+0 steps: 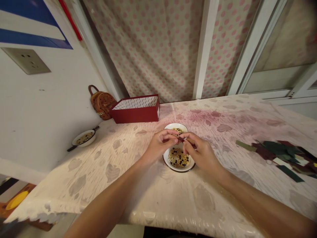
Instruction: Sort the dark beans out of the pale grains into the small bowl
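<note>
bare left hand (159,145) and right hand (201,153), fingers (190,140) pinching a maroon scrap (181,139) above a white enamel bowl (179,171)

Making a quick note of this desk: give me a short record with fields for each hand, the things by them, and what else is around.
Left hand: fingertips pinch a small dark red scrap
Right hand: fingertips pinch the same scrap
Things: white round bowl beneath the hands, holding round yellow and black beans
Rest: open dark red cardboard box; tan studded leather backpack; white long-handled pan; pile of dark green and maroon strips
</note>
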### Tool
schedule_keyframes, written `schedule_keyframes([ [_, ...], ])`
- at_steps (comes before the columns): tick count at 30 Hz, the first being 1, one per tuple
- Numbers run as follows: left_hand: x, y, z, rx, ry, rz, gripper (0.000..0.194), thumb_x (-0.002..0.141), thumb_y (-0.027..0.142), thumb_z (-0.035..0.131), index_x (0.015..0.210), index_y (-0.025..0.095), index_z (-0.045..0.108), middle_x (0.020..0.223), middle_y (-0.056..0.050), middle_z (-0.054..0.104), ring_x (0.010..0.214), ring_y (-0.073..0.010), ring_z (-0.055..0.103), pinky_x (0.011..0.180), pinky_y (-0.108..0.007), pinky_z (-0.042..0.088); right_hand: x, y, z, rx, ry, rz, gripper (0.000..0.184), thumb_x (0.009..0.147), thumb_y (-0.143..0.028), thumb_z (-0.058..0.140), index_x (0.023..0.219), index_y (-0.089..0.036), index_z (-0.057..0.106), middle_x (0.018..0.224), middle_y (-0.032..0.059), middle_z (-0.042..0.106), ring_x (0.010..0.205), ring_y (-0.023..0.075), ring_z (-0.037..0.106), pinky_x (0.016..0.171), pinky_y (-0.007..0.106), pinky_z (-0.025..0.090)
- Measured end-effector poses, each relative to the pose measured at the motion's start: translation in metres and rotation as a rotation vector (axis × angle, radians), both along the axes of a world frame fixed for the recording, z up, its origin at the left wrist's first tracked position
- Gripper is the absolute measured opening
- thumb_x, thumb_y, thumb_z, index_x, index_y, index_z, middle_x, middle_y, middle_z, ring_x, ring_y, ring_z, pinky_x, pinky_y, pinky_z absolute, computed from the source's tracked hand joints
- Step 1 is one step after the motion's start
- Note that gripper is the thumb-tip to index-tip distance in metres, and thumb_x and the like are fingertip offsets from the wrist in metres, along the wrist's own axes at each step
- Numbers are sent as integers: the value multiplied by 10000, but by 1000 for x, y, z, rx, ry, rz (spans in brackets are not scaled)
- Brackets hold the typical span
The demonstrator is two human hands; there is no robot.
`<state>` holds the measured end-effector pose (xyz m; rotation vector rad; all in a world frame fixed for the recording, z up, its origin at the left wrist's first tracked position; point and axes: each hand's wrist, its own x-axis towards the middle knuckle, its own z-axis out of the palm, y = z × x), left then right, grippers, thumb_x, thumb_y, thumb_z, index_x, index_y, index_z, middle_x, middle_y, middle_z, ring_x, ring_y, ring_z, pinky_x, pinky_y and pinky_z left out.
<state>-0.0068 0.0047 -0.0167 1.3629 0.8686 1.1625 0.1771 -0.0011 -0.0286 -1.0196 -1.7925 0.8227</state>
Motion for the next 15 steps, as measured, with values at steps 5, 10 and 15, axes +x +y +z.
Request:
schedule_keyframes([
  [5,0,1,-3,35,28,-3,334,833,346,798,1087,161,687,1034,-82,771,967,-199,727,978,-375,517,0,0,1,-17,22,-5,195,941,-203,474,1070,-213,619,589,-61,569,554,138,565,578,268,411],
  [10,0,1,-3,49,24,-6,382,829,361,804,1125,150,686,988,-89,777,943,-203,734,971,-375,530,0,1,1,-29,32,6,198,925,-207,476,1055,-206,627,578,-66,557,542,134,548,564,266,398],
  [15,0,2,-5,34,8,-22,416,825,380,808,1139,142,675,963,-94,780,908,-194,737,952,-372,539,1,3,0,-33,50,13,200,932,-205,467,1053,-201,626,588,-66,555,552,130,551,571,265,395],
])
